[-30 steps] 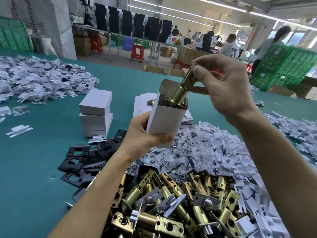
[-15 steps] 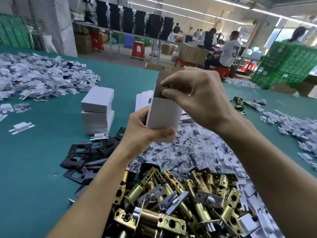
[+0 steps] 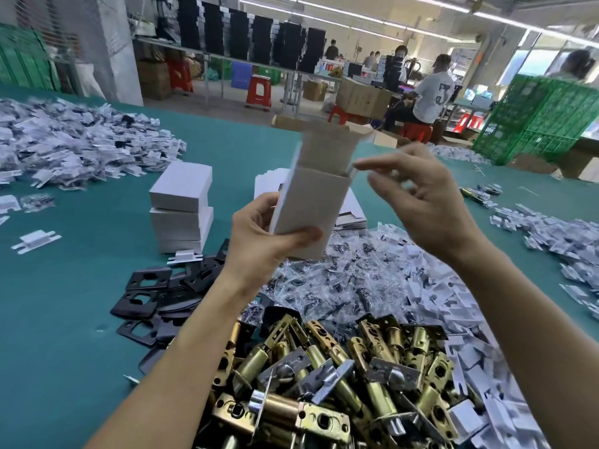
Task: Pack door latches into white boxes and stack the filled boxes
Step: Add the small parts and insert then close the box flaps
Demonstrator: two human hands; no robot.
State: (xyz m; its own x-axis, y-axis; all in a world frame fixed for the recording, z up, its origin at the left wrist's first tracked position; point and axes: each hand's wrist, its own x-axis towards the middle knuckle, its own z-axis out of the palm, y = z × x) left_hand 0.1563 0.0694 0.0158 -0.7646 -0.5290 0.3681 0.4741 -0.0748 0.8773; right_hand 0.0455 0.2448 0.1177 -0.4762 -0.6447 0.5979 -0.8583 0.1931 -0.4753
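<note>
My left hand point(image 3: 259, 234) grips a white box point(image 3: 311, 202) upright above the table, its top flap standing open. The latch put inside it is hidden. My right hand point(image 3: 418, 202) hovers just right of the box mouth, fingers spread and loosely curled, holding nothing. A heap of brass door latches point(image 3: 340, 377) lies near me at the bottom. Two or three closed white boxes point(image 3: 181, 205) are stacked on the left.
Black strike plates point(image 3: 152, 299) lie left of the latches. Bagged screws point(image 3: 350, 280) and white plastic parts point(image 3: 453, 319) spread to the right, another pile point(image 3: 64, 147) at far left. Flat box blanks point(image 3: 269, 179) sit behind the held box. Green table point(image 3: 64, 319).
My right hand pushed the latch down into the box, then let go and drew back to the right. The box tilted slightly in my left hand.
</note>
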